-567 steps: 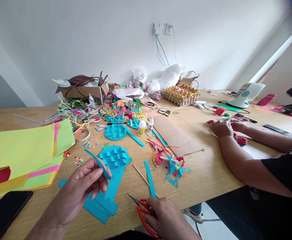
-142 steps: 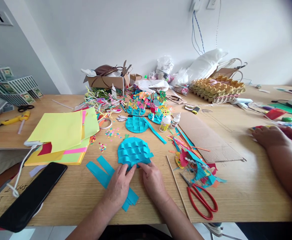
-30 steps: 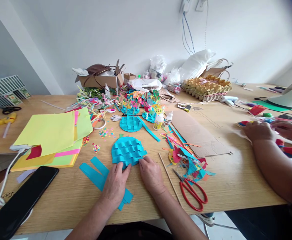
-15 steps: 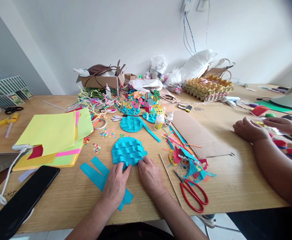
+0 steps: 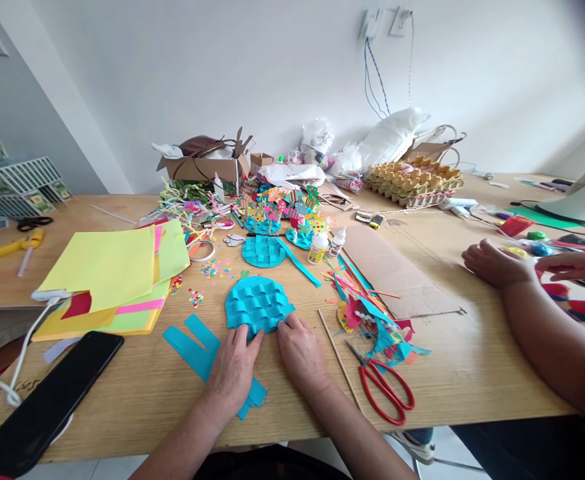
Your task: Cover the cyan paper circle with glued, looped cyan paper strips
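A round, woven blue paper piece (image 5: pixel 257 301) with raised, wavy strips lies on the table in front of me. At its near left edge, my left hand (image 5: pixel 235 363) has thumb and fingers closed on the paper. My right hand (image 5: pixel 302 350) grips the near right edge, its fingers bent, and a strip end sticks out just above it. The fingertips are partly hidden. Loose blue paper strips (image 5: pixel 188 351) lie beside and partly under my left hand. Right of my right hand are a thin wooden stick (image 5: pixel 339 360) and red-handled scissors (image 5: pixel 385 390).
Glue bottles (image 5: pixel 318 247) stand beyond the paper piece, near another woven blue disc (image 5: pixel 263 251). Coloured paper sheets (image 5: pixel 102 260) and a black phone (image 5: pixel 47 400) lie left. Paper scraps (image 5: pixel 372 327) and cardboard (image 5: pixel 392 273) are right. Another person's arms (image 5: pixel 537 313) reach in at right.
My hands stay at the near edge of the woven piece with hardly any movement. The view has tilted up slightly. The other person's right-side hand has shifted a little.
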{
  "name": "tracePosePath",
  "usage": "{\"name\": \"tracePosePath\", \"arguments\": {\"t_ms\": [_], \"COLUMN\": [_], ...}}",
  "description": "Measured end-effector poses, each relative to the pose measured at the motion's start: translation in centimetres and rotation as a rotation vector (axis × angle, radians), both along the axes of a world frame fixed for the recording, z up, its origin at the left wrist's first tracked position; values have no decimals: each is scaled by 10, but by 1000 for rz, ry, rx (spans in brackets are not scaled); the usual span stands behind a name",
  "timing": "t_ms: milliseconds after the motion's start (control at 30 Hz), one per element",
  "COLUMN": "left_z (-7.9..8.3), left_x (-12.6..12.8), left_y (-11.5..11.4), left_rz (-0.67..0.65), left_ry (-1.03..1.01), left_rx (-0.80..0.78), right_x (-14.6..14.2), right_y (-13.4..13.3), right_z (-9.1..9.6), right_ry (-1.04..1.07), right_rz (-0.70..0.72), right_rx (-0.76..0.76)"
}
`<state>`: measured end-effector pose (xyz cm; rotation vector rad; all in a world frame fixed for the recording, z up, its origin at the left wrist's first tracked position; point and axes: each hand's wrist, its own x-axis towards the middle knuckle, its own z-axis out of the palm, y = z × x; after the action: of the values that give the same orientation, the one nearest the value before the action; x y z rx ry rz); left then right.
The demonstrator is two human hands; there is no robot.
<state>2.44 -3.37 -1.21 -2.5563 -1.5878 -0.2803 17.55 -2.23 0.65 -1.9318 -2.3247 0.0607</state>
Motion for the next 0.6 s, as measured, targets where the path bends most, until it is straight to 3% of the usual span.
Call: {"name": "tracePosePath", "arguments": {"t_ms": [333,600], "left_z": [0,-2], "left_x": [-2,-12], "left_y": [2,-5], "left_rz": [-25,-71], "left_ry": [-27,-271], "left_rx": [57,165], "right_x": [-1,6], "right_y": [4,-22], "right_z": [0,12], "right_ry": [6,84], "right_rz": [-15,-18], "right_rx": [23,117]}}
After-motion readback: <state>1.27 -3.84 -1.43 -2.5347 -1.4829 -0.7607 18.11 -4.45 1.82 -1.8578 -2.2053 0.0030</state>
